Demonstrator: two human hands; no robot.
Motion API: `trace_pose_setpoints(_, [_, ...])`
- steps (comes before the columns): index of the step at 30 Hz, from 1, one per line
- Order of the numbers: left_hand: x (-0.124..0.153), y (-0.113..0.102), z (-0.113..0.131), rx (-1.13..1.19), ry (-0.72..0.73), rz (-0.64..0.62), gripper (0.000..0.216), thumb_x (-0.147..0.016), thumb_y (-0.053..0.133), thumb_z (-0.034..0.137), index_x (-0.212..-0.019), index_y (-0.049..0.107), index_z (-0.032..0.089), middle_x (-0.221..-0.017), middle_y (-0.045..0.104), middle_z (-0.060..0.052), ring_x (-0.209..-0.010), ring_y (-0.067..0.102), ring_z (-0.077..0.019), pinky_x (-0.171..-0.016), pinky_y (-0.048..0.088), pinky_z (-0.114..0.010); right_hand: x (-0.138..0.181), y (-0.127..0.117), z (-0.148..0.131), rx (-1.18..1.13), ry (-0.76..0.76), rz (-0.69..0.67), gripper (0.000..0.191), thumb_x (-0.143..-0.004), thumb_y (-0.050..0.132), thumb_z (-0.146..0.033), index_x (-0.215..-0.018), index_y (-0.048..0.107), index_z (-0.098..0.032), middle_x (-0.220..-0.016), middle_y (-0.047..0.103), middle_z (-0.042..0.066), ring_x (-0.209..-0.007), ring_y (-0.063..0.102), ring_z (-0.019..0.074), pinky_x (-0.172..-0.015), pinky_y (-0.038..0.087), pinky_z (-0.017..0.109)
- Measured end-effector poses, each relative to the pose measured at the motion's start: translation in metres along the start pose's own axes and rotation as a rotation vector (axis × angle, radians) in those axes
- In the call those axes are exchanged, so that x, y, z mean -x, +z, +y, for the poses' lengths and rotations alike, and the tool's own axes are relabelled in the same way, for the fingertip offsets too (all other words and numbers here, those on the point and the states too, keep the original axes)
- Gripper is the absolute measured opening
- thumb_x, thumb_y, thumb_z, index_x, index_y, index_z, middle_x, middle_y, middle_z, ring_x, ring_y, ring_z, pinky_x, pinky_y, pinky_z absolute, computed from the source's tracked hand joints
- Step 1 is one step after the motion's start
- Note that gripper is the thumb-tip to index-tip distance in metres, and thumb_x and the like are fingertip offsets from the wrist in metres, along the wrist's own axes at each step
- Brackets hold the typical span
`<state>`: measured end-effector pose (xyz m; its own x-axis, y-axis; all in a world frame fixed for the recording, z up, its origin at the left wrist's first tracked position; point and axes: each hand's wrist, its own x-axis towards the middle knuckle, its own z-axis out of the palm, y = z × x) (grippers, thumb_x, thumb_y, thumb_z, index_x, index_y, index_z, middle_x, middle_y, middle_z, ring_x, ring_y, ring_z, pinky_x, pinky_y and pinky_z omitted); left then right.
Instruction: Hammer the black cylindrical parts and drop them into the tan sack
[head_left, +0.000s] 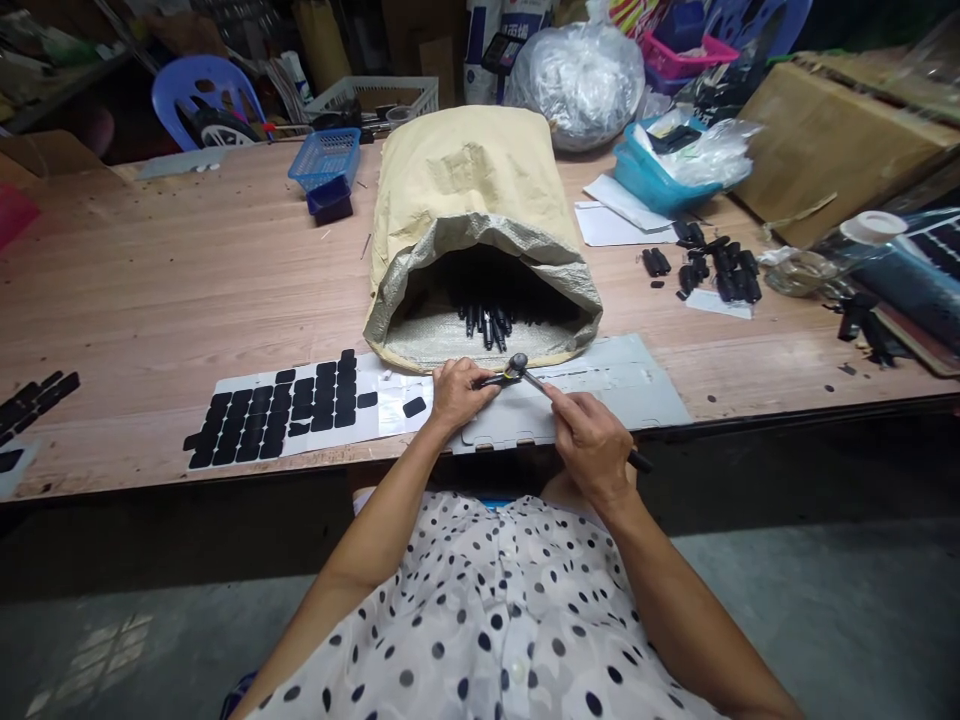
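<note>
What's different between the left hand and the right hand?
The left hand pinches a small dark piece, while the right hand wraps around a round-headed tool. The left hand is farther forward, by the mouth of the sack; the right hand is closer to the person's body. Both hands are bare and both are holding something.

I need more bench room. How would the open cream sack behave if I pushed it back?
The sack would probably fold at its creased, gaping mouth. Its bulging body may mean some weight, though the dark interior hides how much. The black parts just inside the opening might slide about.
</note>
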<state>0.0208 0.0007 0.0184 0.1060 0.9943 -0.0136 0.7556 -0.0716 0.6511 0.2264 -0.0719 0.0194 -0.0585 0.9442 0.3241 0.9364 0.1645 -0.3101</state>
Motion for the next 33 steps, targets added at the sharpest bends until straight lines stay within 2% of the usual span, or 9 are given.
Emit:
trace_pose_setpoints(4, [0.002, 0.000, 0.000, -0.009, 0.037, 0.012, 0.018, -0.080, 0.076, 0.028, -0.097, 0.082, 0.030, -0.094, 0.069, -0.003, -0.101, 0.056, -0.0268, -0.096, 0.042, -0.044, -0.022, 0.004, 0.008, -0.011, 0.065, 0.110, 0.047, -0.096, 0.042, -0.018, -0.129, 0.074, -0.030, -0.098, 0.070, 0.009, -0.086, 0.058, 0.0213, -0.076, 0.040, 0.031])
trace_pose_setpoints(10, [0.003, -0.001, -0.004, -0.008, 0.051, -0.005, 0.015, -0.087, 0.069, 0.029, -0.098, 0.080, 0.030, -0.091, 0.068, -0.002, -0.100, 0.057, -0.0254, -0.095, 0.041, -0.042, -0.050, 0.024, 0.033, 0.045, 0.103, 0.132, 0.045, -0.085, 0.052, -0.018, -0.122, 0.076, -0.028, -0.096, 0.066, 0.011, -0.084, 0.049, 0.0240, -0.072, 0.033, 0.036])
trace_pose_setpoints(12, [0.004, -0.002, -0.005, -0.003, 0.055, -0.007, 0.016, -0.093, 0.063, 0.030, -0.093, 0.078, 0.029, -0.092, 0.069, -0.003, -0.100, 0.057, -0.0248, -0.094, 0.040, -0.041, -0.050, 0.030, 0.034, 0.037, 0.092, 0.155, 0.042, -0.085, 0.052, -0.019, -0.119, 0.077, -0.028, -0.096, 0.065, 0.011, -0.087, 0.047, 0.0248, -0.073, 0.033, 0.036])
trace_pose_setpoints(18, [0.005, -0.005, -0.005, -0.014, 0.014, -0.026, 0.040, -0.104, 0.042, 0.028, -0.069, 0.061, 0.021, -0.089, 0.066, -0.003, -0.095, 0.055, -0.0226, -0.093, 0.038, -0.039, -0.044, 0.034, 0.030, 0.040, 0.095, 0.150, 0.034, -0.092, 0.050, -0.023, -0.112, 0.077, -0.026, -0.099, 0.065, 0.011, -0.091, 0.047, 0.0254, -0.075, 0.032, 0.036])
trace_pose_setpoints(23, [0.008, -0.008, -0.004, -0.006, 0.031, -0.030, 0.044, -0.105, 0.038, 0.026, -0.066, 0.058, 0.022, -0.083, 0.065, -0.003, -0.091, 0.054, -0.0226, -0.094, 0.038, -0.039, -0.045, 0.032, 0.030, 0.058, 0.092, 0.125, 0.034, -0.093, 0.049, -0.023, -0.113, 0.077, -0.026, -0.099, 0.065, 0.011, -0.091, 0.048, 0.0253, -0.075, 0.032, 0.037])
trace_pose_setpoints(33, [0.007, -0.012, 0.001, -0.004, 0.007, -0.058, 0.049, -0.105, 0.033, 0.027, -0.063, 0.057, 0.021, -0.080, 0.062, -0.004, -0.091, 0.054, -0.0225, -0.096, 0.040, -0.041, -0.046, 0.038, 0.032, 0.089, 0.077, 0.169, 0.031, -0.093, 0.052, -0.022, -0.111, 0.076, -0.025, -0.097, 0.065, 0.010, -0.089, 0.047, 0.0244, -0.073, 0.029, 0.034])
